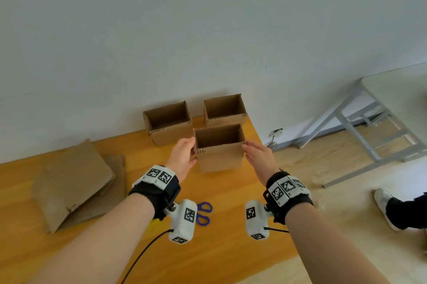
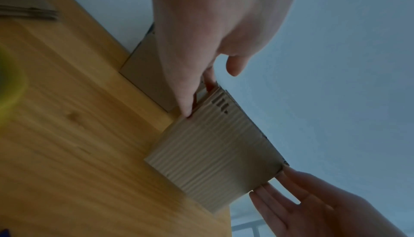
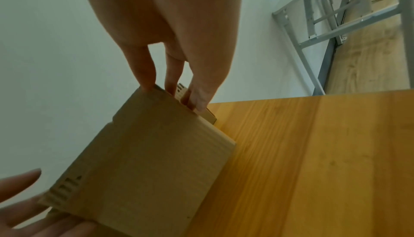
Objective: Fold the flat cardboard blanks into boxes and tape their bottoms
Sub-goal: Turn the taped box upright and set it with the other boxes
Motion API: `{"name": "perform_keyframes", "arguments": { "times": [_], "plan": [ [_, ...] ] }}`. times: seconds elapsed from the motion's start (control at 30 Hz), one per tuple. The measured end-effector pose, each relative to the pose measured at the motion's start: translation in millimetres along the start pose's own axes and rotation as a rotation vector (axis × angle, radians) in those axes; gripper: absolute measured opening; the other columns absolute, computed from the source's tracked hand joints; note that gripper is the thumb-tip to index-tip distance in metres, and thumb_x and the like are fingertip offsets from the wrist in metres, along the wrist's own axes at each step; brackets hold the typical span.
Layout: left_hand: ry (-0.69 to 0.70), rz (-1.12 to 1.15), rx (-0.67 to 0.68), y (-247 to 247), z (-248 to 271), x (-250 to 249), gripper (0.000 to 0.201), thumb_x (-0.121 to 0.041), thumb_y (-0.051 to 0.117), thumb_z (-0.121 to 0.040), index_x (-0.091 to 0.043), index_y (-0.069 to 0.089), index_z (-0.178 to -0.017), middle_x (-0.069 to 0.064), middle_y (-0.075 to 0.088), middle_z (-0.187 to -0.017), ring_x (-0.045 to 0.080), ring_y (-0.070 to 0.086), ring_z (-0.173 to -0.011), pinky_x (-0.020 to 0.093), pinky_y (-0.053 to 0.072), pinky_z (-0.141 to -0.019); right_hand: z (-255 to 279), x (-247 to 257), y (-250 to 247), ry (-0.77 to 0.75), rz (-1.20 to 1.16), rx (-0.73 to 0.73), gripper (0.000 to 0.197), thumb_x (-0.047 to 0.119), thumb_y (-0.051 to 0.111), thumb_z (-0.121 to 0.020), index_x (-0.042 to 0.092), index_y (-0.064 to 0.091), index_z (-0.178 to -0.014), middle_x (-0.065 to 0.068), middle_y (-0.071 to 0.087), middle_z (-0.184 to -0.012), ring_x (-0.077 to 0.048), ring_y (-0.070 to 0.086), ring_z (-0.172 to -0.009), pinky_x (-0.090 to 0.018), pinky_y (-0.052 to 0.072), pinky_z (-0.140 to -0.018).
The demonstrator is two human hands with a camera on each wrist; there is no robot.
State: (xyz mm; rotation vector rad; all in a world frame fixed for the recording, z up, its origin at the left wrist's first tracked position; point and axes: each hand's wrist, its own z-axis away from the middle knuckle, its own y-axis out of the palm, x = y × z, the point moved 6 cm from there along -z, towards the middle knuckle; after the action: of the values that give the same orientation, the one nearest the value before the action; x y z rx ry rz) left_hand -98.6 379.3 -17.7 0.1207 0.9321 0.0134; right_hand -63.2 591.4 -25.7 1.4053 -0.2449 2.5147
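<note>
Three folded cardboard boxes stand open-topped on the wooden table [image 1: 231,249]. The nearest box [image 1: 219,152] sits between my hands. My left hand [image 1: 184,154] presses its left side with straight fingers [image 2: 186,99], thumb held apart. On the box's right side my right hand [image 1: 256,154] lies flat, its fingertips [image 3: 145,74] at the top corner. The same box [image 2: 215,148] [image 3: 152,161] fills both wrist views. Two other boxes, one [image 1: 167,124] at the back left and one [image 1: 225,109] at the back right, stand against the wall. The near box's bottom is hidden.
A pile of flat cardboard blanks [image 1: 76,182] lies at the table's left. Blue-handled scissors [image 1: 204,213] lie near my left wrist. The table's right edge runs close to the boxes. A grey metal frame [image 1: 369,135] and a person's shoe [image 1: 385,205] are on the floor.
</note>
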Motion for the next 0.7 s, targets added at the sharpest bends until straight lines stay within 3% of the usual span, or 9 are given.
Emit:
{"name": "perform_keyframes", "arguments": {
  "times": [0.13,0.2,0.37,0.43,0.5,0.7],
  "plan": [
    [-0.007,-0.074,-0.016,18,-12,-2,0.033,-0.007,0.044,-0.097,-0.009,0.041,-0.130,0.012,0.044,-0.135,0.025,0.042,-0.128,0.043,0.034,-0.110,-16,1,-9,0.062,-0.094,0.004,0.047,0.030,0.050,-0.097,0.010,0.043,-0.139,-0.003,0.050,-0.135,-0.020,0.045,-0.129,-0.036,0.033,-0.112],
    [-0.010,-0.112,-0.020,26,-19,-2,0.033,-0.003,0.044,-0.096,-0.010,0.043,-0.127,0.012,0.043,-0.137,0.025,0.043,-0.127,0.042,0.036,-0.109,-25,0,-16,0.063,-0.054,-0.027,0.047,0.027,0.047,-0.099,0.008,0.039,-0.142,-0.003,0.048,-0.135,-0.021,0.043,-0.130,-0.036,0.033,-0.112],
    [0.025,-0.224,-0.035,37,-31,-7,0.039,0.002,0.048,-0.093,-0.007,0.041,-0.131,0.012,0.042,-0.142,0.024,0.046,-0.126,0.040,0.040,-0.106,-44,10,-23,0.013,0.085,-0.080,0.039,0.018,0.042,-0.100,0.009,0.045,-0.138,-0.006,0.054,-0.129,-0.021,0.049,-0.121,-0.038,0.039,-0.108],
    [0.049,-0.288,-0.033,37,-33,-7,0.039,0.000,0.051,-0.092,-0.007,0.042,-0.129,0.012,0.043,-0.142,0.023,0.048,-0.125,0.038,0.042,-0.104,-47,13,-23,-0.005,0.141,-0.100,0.036,0.016,0.040,-0.101,0.010,0.048,-0.135,-0.006,0.056,-0.123,-0.023,0.050,-0.120,-0.041,0.039,-0.108],
    [0.073,-0.349,-0.028,36,-33,-8,0.040,-0.005,0.054,-0.092,-0.009,0.043,-0.130,0.010,0.046,-0.139,0.022,0.049,-0.124,0.037,0.044,-0.103,-46,17,-22,-0.024,0.207,-0.108,0.038,0.015,0.040,-0.100,0.010,0.046,-0.138,-0.008,0.054,-0.132,-0.024,0.046,-0.128,-0.042,0.036,-0.110],
    [0.140,-0.479,-0.045,16,-26,-24,0.044,-0.014,0.057,-0.091,-0.017,0.043,-0.133,0.008,0.051,-0.132,0.020,0.052,-0.117,0.039,0.047,-0.099,-28,46,-19,-0.140,0.425,-0.130,0.044,0.019,0.043,-0.100,0.012,0.037,-0.143,-0.007,0.041,-0.146,-0.021,0.036,-0.136,-0.034,0.031,-0.108]
  ]
}}
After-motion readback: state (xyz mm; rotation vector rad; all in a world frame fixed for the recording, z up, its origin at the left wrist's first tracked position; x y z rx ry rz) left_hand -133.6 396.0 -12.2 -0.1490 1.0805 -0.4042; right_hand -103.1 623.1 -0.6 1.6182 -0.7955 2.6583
